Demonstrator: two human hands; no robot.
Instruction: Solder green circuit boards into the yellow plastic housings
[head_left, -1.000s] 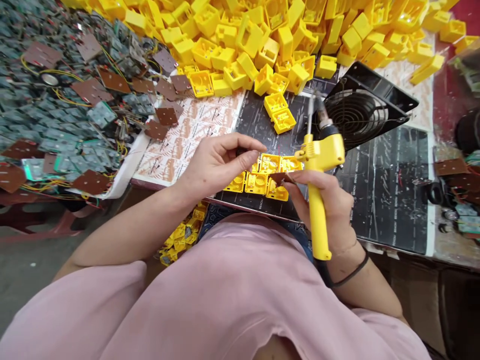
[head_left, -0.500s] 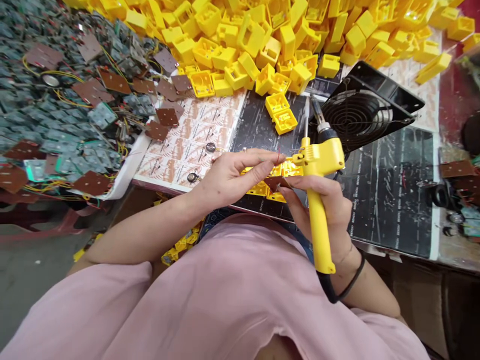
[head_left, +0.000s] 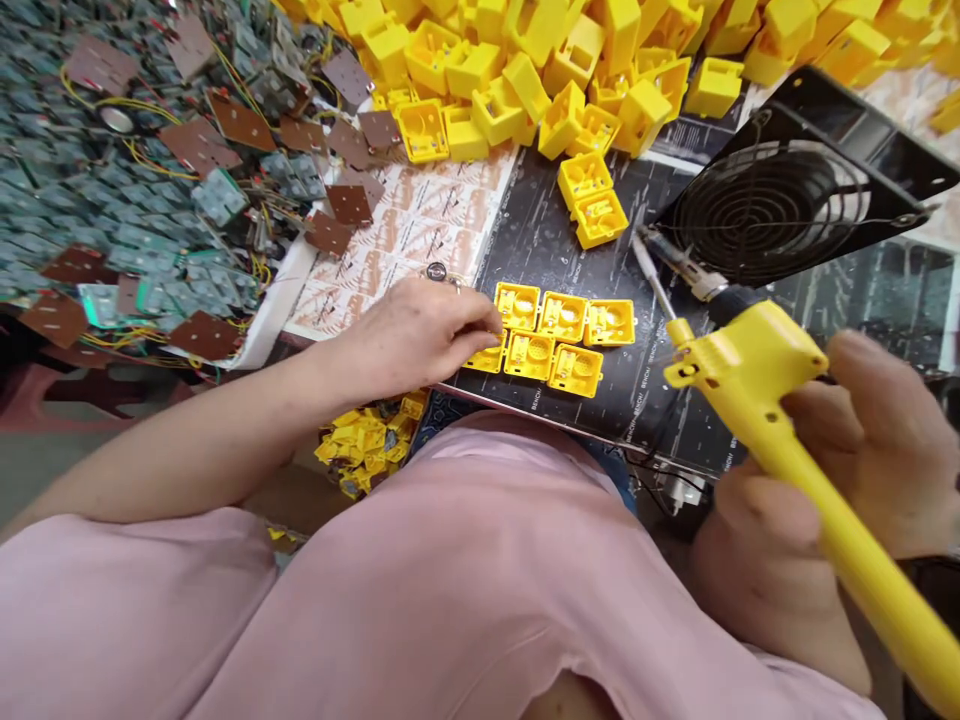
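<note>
My left hand (head_left: 420, 335) rests knuckles-up on the black mat (head_left: 540, 235), fingers curled down beside the leftmost of several yellow plastic housings (head_left: 559, 335) set in two rows near the mat's front edge. What its fingertips hold, if anything, is hidden. My right hand (head_left: 862, 450) is wrapped round the yellow soldering iron (head_left: 757, 385) at the lower right, close to the camera. The iron's metal tip (head_left: 651, 275) points up-left over the mat, a little right of the housings.
A big heap of yellow housings (head_left: 570, 60) fills the back. Two more (head_left: 592, 200) lie loose on the mat. A black fan (head_left: 780, 200) leans at the right. Brown and green circuit boards (head_left: 150, 220) with wires cover the left. Yellow scraps (head_left: 367, 445) lie below the table edge.
My right hand has pulled the soldering iron away to the lower right and the brown board it pinched is gone from view. My left hand dropped onto the mat beside the housings.
</note>
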